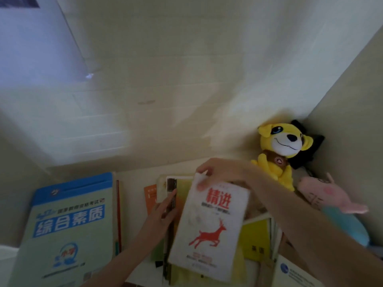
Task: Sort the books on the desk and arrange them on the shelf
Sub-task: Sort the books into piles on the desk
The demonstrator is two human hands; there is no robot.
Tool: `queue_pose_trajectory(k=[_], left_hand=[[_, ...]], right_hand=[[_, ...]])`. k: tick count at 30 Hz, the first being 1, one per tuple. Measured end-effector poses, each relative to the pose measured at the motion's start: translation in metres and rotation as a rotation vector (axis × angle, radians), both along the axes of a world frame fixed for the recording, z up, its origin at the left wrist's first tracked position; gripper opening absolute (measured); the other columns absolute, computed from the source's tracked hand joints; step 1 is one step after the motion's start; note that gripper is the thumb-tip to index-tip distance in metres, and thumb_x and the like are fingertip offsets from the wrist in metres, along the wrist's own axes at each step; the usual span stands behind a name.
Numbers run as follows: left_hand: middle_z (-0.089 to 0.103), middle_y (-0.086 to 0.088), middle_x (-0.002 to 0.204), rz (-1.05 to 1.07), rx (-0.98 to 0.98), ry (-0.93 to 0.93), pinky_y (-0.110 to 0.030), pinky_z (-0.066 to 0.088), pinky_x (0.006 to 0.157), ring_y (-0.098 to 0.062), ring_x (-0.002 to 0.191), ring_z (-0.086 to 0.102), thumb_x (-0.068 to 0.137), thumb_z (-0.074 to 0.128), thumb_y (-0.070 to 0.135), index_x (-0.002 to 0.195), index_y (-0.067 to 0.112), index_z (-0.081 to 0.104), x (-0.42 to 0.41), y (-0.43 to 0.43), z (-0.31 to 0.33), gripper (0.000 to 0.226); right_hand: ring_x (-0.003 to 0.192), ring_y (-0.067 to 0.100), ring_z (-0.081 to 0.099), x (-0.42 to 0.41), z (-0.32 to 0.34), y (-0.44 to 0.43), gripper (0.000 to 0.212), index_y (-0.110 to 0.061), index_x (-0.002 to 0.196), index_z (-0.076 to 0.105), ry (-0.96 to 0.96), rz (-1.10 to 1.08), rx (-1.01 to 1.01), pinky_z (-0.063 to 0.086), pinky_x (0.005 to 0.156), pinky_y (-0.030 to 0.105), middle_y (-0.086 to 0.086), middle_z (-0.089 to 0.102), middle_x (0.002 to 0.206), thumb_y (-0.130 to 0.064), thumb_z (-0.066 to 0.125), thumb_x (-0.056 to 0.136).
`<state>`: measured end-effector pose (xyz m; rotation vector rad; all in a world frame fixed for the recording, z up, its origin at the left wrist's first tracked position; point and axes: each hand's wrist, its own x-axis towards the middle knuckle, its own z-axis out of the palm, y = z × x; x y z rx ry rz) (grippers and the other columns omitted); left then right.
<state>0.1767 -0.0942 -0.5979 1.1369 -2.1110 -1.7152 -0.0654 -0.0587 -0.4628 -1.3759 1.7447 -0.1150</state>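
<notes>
Head view, looking down at the worktop [132, 179] where it met the wall. My right hand [219, 170] pinched the far top edge of a white book [207, 224] with a red deer on its cover, thumb on the front, fingers behind. The book sat tilted, raised over a loose pile of yellow-green books [180, 204] in the middle. I judged it was gripped by the edge so it could be lifted clear of the pile for sorting.

My left hand [163, 212] lay flat and unclenched, fingertips pressed on the dark spine edge of the pile, probably to keep the lower books from sliding as the top one came away.

To the left, well apart, a large blue-and-green workbook [68, 220] lay flat. A yellow book [257, 239] lay to the right of the white one. A yellow plush dog [284, 146] and a pink plush toy [329, 195] occupied the far right corner.

No shelf in view.
</notes>
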Motion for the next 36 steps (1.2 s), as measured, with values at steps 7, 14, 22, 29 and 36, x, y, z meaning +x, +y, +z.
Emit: queue_pose_trajectory(k=[7,14,22,29,36], left_hand=[[0.037,0.008,0.14,-0.05,0.068,0.007,-0.037,0.053,0.093,-0.015,0.119,0.053,0.065,0.066,0.071,0.141,0.059,0.018,0.001,0.003,0.006,0.091],[0.025,0.007,0.142,-0.21,-0.031,-0.108,-0.05,0.042,0.104,-0.019,0.13,0.038,0.045,0.074,0.077,0.13,0.074,-0.001,0.004,-0.001,0.002,0.113],[0.015,0.008,0.151,-0.272,0.014,-0.104,-0.053,0.039,0.106,-0.019,0.137,0.032,0.043,0.088,0.062,0.135,0.064,-0.017,0.005,-0.002,0.0,0.14],[0.014,0.007,0.148,-0.276,-0.015,-0.143,-0.05,0.03,0.113,-0.018,0.138,0.025,0.039,0.08,0.074,0.131,0.067,-0.02,0.005,0.002,0.012,0.136],[0.013,0.008,0.146,-0.271,-0.011,-0.166,-0.051,0.031,0.112,-0.02,0.137,0.028,0.036,0.079,0.076,0.127,0.073,-0.016,0.006,0.003,0.018,0.132]], right_hand=[[0.147,0.016,0.009,0.018,-0.049,0.04,0.1,-0.044,0.151,0.016,0.049,-0.193,-0.264,0.013,0.119,0.043,-0.013,0.017,0.159,-0.046,0.08,0.073],[0.127,0.025,-0.054,0.027,-0.097,0.135,0.133,-0.042,0.142,-0.03,0.446,-0.064,-0.149,-0.032,0.107,0.041,-0.002,-0.056,0.139,-0.086,0.062,0.056],[0.12,0.018,-0.059,0.023,-0.091,0.121,0.123,-0.058,0.139,-0.021,0.298,0.017,-0.111,-0.029,0.104,0.043,-0.008,-0.059,0.135,-0.07,0.074,0.062],[0.132,0.032,0.042,-0.028,-0.131,0.142,0.073,-0.026,0.135,0.048,-0.413,-1.201,-0.449,0.041,0.099,0.046,0.005,0.048,0.135,-0.052,0.077,0.073],[0.121,0.041,0.05,-0.079,-0.193,0.145,0.055,-0.002,0.135,0.05,-0.588,-1.697,-0.013,0.049,0.087,0.051,0.018,0.052,0.135,-0.023,0.07,0.088]])
